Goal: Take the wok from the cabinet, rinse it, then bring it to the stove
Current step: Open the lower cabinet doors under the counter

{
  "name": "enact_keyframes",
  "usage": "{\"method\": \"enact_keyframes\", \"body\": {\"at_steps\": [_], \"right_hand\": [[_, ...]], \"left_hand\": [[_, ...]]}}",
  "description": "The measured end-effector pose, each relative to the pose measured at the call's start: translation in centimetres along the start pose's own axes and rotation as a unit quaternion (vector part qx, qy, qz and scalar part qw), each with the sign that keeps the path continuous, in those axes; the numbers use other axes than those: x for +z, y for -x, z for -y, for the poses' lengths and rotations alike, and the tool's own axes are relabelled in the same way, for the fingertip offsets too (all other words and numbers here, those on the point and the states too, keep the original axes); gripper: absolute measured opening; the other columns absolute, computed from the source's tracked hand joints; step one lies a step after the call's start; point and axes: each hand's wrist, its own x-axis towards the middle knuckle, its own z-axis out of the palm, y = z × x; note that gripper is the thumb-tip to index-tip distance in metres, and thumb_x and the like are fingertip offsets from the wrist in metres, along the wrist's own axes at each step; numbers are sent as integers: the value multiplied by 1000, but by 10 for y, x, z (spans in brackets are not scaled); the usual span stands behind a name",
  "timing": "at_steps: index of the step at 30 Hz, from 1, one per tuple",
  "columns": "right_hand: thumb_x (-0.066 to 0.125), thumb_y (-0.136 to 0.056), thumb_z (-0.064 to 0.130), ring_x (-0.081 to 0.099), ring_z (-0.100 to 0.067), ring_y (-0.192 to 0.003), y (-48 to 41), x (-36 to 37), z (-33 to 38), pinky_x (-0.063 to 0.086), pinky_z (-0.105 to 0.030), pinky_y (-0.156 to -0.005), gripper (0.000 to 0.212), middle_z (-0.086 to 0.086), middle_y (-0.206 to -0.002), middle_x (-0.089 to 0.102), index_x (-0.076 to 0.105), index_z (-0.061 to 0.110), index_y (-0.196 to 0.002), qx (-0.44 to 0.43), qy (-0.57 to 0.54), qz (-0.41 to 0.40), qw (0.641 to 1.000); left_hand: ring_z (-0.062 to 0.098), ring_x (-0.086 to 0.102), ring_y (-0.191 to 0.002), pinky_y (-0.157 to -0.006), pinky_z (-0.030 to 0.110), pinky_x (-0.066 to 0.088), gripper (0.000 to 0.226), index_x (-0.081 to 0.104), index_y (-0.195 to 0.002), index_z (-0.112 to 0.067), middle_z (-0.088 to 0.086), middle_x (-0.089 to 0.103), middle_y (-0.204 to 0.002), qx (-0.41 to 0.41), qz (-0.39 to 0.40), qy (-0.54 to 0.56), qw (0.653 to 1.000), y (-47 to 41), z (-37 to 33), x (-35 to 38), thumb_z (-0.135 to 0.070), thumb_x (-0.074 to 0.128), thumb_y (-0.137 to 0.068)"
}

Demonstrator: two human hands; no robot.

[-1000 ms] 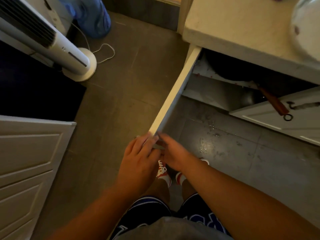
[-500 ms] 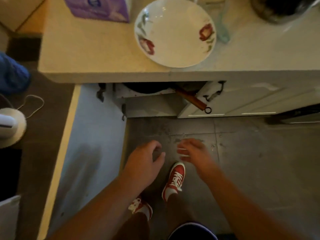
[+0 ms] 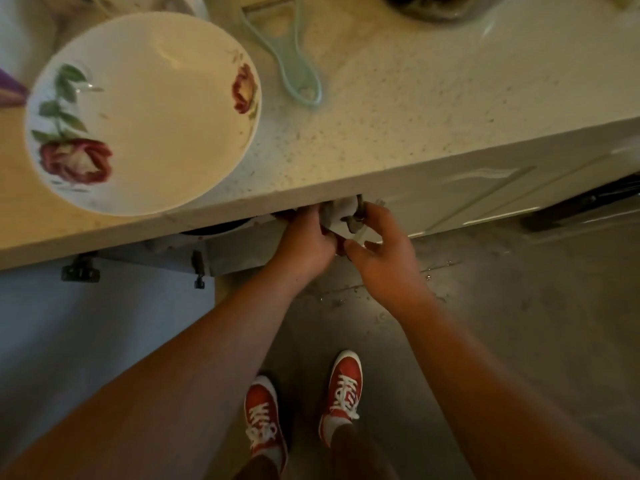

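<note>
The wok (image 3: 214,231) lies inside the cabinet under the countertop (image 3: 415,109); only a dark sliver of its rim shows. My left hand (image 3: 304,240) is curled under the counter edge around the wok's reddish wooden handle (image 3: 341,242), of which just a small piece is visible. My right hand (image 3: 381,251) is beside it, with fingers and thumb closed around the corner of the right cabinet door (image 3: 337,216), by its dark metal pull (image 3: 358,213). The left cabinet door (image 3: 104,323) stands wide open toward me.
A white bowl (image 3: 145,112) with red roses overhangs the counter edge above the cabinet. A pale green peeler (image 3: 294,64) lies next to it, and a dark pot (image 3: 440,8) sits at the back. My red shoes (image 3: 341,393) stand on the grey, wet-spotted floor.
I let go of the left door's edge, which swung open. I stepped closer, and both hands rose from above the floor to the cabinet opening, onto the wok handle and the right door.
</note>
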Motion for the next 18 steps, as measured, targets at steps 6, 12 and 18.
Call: {"method": "enact_keyframes", "body": {"at_steps": [6,12,18], "right_hand": [[62,-88,-5,53,-7,-123,1,-6,-3,53,-35,-99,58,5,-134,55,48,24,-137,-11,-5,41,999],[60,-88,-7,64,-18,-109,14,-2,-5,56,-41,-91,56,5,-128,55,46,19,-135,-17,-17,21,999],[64,-88,0,54,10,-109,23,-1,-12,47,-11,-88,54,23,-116,50,47,27,-131,-19,5,4,1000]], "left_hand": [[24,48,-131,-106,49,44,71,31,-144,-39,1,48,-143,7,23,14,1000,-10,14,2,-8,62,-87],[18,50,-129,-105,47,45,70,35,-142,-42,0,50,-143,24,33,39,998,-3,22,8,-13,68,-87],[21,46,-132,-106,48,44,69,35,-144,-39,0,48,-146,32,46,14,998,8,24,6,-13,65,-87]]}}
